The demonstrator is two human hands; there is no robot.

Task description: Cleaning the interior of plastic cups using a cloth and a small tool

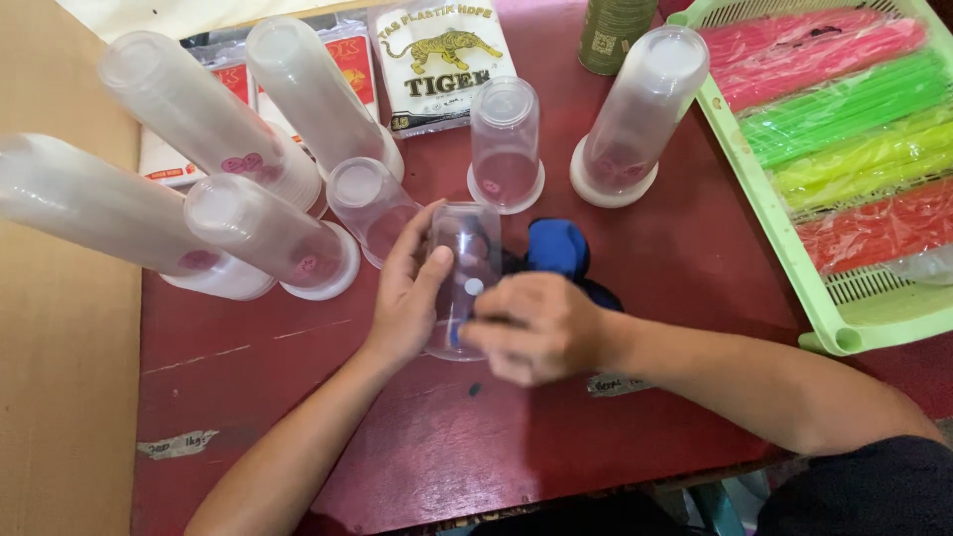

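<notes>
Both hands on one cup [465, 268]: left hand [405, 298] wrapped round its side, right hand [531, 328] pinching something small against it. Best held still, well clear of cup stacks [248, 213] just past left fingers.

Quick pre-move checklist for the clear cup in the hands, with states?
1. Left hand steadies the clear cup, fingers on its side: ok.
2. Right hand at the cup's lower side: ok; what its fingers pinch: cannot tell, blurred.
3. Cup stands upside down on the red table: ok.
4. Blue cloth lies right behind the cup, close to it; touching or not: cannot tell.
5. Nearest cup stacks stand apart from the held cup: ok.
6. Green tray of coloured straws sits away from both hands: ok.
</notes>
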